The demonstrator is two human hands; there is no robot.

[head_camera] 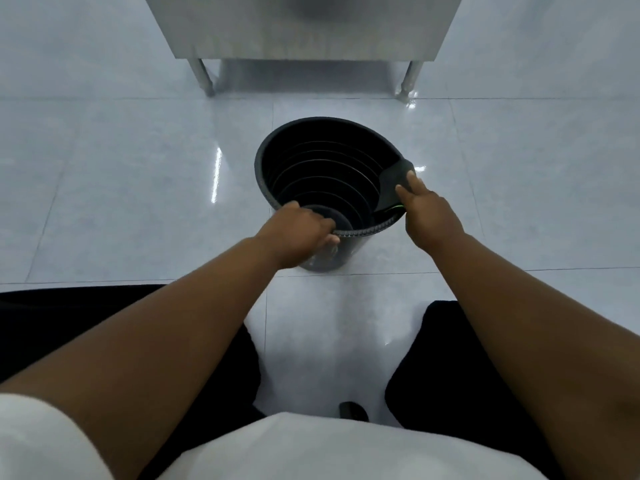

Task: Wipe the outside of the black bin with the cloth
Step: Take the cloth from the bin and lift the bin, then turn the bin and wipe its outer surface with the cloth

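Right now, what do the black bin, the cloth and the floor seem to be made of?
The black bin looks like matte moulded plastic, with ridged rings inside. The cloth seems a soft dark fabric, draping over the rim. The floor is probably glazed tile: glossy reflections, joint lines.

Glossy pale tiled floor [138, 168] with grey grout lines and glare, stainless steel cabinet [304, 26] at the far side on two metal legs [204, 77], small dark object [353, 410] on the near floor
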